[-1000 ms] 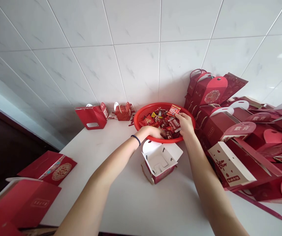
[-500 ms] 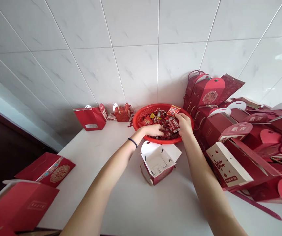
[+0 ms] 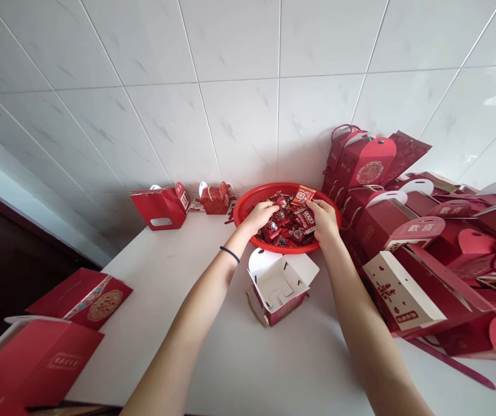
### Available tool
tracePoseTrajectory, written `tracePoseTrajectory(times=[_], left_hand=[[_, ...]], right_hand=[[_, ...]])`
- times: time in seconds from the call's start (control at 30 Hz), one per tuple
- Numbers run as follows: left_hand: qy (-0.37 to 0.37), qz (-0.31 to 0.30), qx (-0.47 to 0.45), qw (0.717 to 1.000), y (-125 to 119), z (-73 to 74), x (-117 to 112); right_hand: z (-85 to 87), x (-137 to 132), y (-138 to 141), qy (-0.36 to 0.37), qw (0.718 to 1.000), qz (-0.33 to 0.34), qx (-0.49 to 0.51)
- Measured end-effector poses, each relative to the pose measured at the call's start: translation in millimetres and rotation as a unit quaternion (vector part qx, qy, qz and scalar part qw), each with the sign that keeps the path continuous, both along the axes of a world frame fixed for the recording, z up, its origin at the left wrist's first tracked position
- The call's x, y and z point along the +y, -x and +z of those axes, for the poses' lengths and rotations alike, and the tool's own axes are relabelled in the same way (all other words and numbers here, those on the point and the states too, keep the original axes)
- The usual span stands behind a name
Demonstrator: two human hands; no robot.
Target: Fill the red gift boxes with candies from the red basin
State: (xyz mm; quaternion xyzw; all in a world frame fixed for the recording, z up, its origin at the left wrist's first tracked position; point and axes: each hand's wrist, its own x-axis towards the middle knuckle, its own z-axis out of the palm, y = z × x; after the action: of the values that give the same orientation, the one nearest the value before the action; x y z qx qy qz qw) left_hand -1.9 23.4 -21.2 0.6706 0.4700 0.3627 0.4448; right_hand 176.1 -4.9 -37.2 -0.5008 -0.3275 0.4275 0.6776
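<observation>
A round red plastic basket (image 3: 242, 202) holds a heap of wrapped candies (image 3: 291, 231), mostly red and dark brown. My right hand (image 3: 324, 218), at the basket's right side, is closed on a red and gold packet (image 3: 303, 196). Over the left part of the heap, my left hand (image 3: 263, 216) has its fingers drawn together among the wrappers; what they pinch is too small to make out. Just in front of the basket stands an open red gift box (image 3: 284, 307) with a white inside, raised flaps and a rope handle. No candies show in it.
On the right is a crowded pile of red gift boxes (image 3: 451, 277), with a dark red strap (image 3: 455, 363) lying below. A red box (image 3: 159, 209) and a smaller one (image 3: 215, 199) stand by the tiled wall. More boxes (image 3: 46, 358) sit at the left table edge.
My left hand has moved up and slightly left across the candies, uncovering those at the front of the basket. My right hand stays on the packet, which has shifted slightly left.
</observation>
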Motion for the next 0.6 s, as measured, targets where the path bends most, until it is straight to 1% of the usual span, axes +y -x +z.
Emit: tracePoseTrajectory(times=[0.13,0.4,0.6], left_hand=[[0.008,0.017,-0.037,0.999,1,0.9,-1],[-0.007,0.081,-0.08,0.993,2,-0.1,4],[-0.027,0.093,-0.12,0.988,0,0.4,2]], right_hand=[[1.0,-1,1,-0.002,1.0,0.007,0.008],[6.5,-7,5,-0.006,1.0,0.028,0.007],[8.9,-14,8,-0.011,0.998,0.059,0.017]])
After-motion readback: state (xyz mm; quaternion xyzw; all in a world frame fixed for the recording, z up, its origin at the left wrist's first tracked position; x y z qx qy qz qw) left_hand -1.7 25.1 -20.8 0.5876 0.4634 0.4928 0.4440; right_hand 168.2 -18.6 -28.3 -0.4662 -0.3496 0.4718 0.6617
